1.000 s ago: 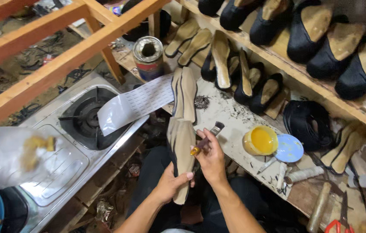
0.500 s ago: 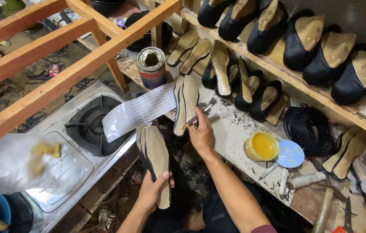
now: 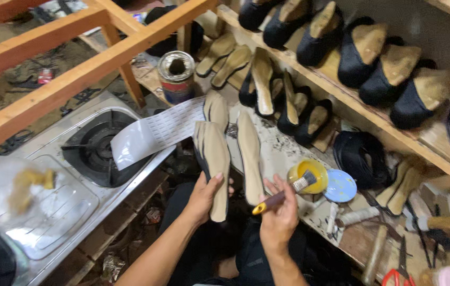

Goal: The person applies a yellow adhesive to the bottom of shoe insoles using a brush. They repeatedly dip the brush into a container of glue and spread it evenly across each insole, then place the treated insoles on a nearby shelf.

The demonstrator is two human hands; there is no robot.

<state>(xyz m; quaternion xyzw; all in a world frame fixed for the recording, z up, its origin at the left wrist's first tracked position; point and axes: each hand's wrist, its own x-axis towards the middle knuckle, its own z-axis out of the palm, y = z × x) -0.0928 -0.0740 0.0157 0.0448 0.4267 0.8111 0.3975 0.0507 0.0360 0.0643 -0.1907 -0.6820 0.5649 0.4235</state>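
My left hand (image 3: 204, 197) grips a stack of tan shoe insoles (image 3: 213, 162) with dark edges, held upright over my lap. My right hand (image 3: 279, 212) holds a small brush (image 3: 284, 193) with a yellow-tipped handle, its bristles at the rim of an open yellow glue pot (image 3: 310, 175). Two more insoles, one (image 3: 250, 154) long and one (image 3: 216, 109) shorter, lie flat on the stained workbench (image 3: 283, 145) just beyond my hands.
A blue lid (image 3: 340, 186) lies beside the glue pot. A tin can (image 3: 176, 75), a white paper sheet (image 3: 153, 131) and a gas stove (image 3: 95, 148) sit to the left. Black slipper uppers fill the wooden shelf (image 3: 363, 108). Tools and scissors (image 3: 397, 273) lie at right.
My right hand has pulled back from the insoles on the bench and brought the brush to the glue pot. My left hand has raised its insole stack closer to the bench.
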